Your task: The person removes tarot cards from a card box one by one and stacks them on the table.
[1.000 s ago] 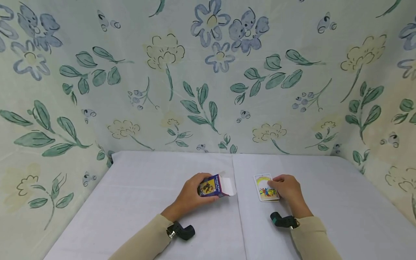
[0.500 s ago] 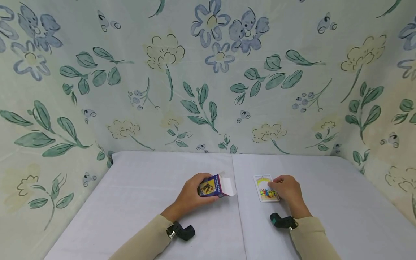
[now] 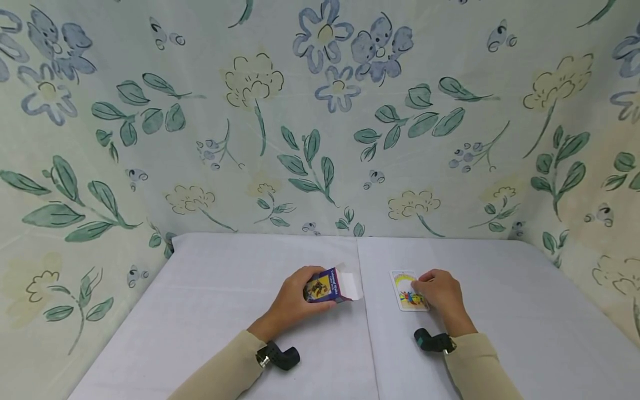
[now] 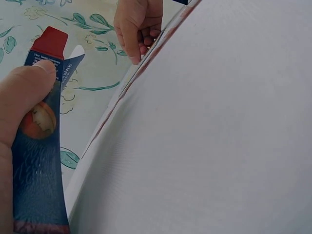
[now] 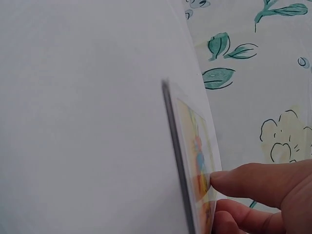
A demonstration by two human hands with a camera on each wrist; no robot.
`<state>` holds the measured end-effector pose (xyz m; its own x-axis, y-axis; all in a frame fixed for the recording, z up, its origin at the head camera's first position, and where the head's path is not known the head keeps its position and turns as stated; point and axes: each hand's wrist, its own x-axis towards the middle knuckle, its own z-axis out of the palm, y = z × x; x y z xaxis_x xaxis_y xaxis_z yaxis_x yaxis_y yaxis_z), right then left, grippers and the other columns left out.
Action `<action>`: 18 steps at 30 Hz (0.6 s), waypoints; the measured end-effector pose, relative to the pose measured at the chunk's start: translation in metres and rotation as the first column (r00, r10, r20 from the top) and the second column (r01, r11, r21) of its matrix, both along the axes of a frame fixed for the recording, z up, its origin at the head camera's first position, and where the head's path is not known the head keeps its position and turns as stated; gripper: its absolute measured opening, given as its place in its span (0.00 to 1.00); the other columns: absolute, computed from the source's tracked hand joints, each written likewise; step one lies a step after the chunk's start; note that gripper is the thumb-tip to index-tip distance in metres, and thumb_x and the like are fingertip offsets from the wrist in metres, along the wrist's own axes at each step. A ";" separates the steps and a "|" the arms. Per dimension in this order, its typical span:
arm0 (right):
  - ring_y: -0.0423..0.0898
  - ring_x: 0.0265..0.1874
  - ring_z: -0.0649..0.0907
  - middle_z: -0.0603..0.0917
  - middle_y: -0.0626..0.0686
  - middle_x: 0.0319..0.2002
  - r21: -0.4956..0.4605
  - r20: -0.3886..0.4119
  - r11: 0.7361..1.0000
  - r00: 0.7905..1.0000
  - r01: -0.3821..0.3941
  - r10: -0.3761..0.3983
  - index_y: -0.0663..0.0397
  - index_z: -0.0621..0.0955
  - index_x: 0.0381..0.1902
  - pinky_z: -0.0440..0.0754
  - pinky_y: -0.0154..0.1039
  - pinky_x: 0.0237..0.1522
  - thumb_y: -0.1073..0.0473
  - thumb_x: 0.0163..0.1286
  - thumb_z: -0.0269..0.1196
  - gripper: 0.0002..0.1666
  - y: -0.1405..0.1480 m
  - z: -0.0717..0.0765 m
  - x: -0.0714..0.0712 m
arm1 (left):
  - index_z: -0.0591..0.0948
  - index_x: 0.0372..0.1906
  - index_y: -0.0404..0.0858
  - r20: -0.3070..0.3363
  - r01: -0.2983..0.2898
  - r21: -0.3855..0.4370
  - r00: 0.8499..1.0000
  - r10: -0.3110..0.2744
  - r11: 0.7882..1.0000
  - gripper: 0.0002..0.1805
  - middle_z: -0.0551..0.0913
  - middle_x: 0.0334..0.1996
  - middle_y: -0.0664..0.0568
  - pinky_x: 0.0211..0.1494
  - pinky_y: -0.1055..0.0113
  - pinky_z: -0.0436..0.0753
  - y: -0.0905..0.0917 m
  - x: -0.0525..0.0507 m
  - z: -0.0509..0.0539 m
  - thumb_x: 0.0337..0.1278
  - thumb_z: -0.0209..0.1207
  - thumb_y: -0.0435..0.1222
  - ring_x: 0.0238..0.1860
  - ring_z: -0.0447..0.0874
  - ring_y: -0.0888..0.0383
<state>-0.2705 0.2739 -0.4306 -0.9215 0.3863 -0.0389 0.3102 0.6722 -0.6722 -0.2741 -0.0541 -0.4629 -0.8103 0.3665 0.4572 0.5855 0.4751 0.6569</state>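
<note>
My left hand (image 3: 291,300) grips a dark blue tarot card box (image 3: 321,286), its white end flap (image 3: 351,285) standing out toward the right. In the left wrist view the thumb (image 4: 31,85) presses on the narrow side of the box, near a red end tab (image 4: 50,43). My right hand (image 3: 442,291) pinches the right edge of a bright tarot card (image 3: 407,289) with a white border, on the tablecloth. Its thumb (image 5: 243,180) rests on the card's face in the right wrist view, with the fingers curled beside the edge. Whether several cards lie stacked there I cannot tell.
A white tablecloth (image 3: 215,311) with a crease down its middle covers the table. Behind and at both sides hangs a floral curtain (image 3: 310,150). A dark wrist camera (image 3: 280,355) sits on the left forearm, another dark wrist camera (image 3: 432,340) on the right.
The right hand has shifted very slightly left at the card's edge. A sliver showing below the card's lower right earlier is no longer visible. The left hand and box stay put.
</note>
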 end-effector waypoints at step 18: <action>0.60 0.39 0.75 0.79 0.66 0.39 0.012 -0.010 1.000 1.000 -0.007 0.007 0.68 0.77 0.41 0.73 0.41 0.32 0.56 0.64 0.63 0.17 -0.002 0.001 0.001 | 0.72 0.61 0.50 -0.013 -0.045 -0.014 0.999 0.045 0.999 0.39 0.76 0.53 0.62 0.53 0.64 0.77 0.000 0.000 -0.001 0.43 0.67 0.63 0.49 0.73 0.65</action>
<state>-0.2694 0.2723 -0.4296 -0.9245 0.3804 -0.0249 0.2988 0.6826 -0.6669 -0.2744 -0.0540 -0.4638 -0.8204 0.3365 0.4623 0.5714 0.5105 0.6425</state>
